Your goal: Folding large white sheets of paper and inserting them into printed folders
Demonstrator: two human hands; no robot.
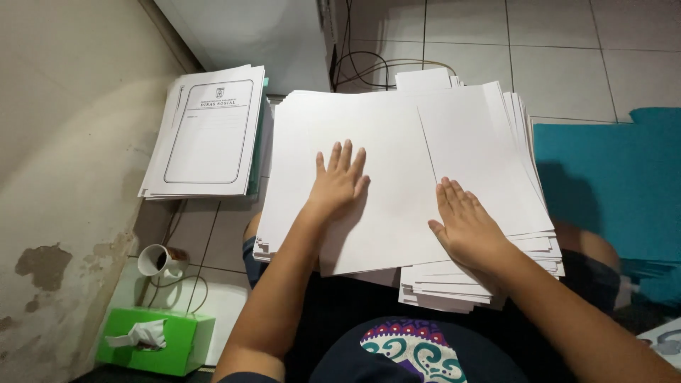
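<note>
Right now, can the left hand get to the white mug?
Probably yes: the left hand lies flat on the paper stack, and the floor between it and the white mug looks unobstructed.

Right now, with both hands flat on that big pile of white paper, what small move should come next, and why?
Probably slide the top sheet leftward to square it with the stack. The right hand rests on its lower corner, it sits skewed over the pile, and the left hand presses flat to steady the sheets below.
</note>
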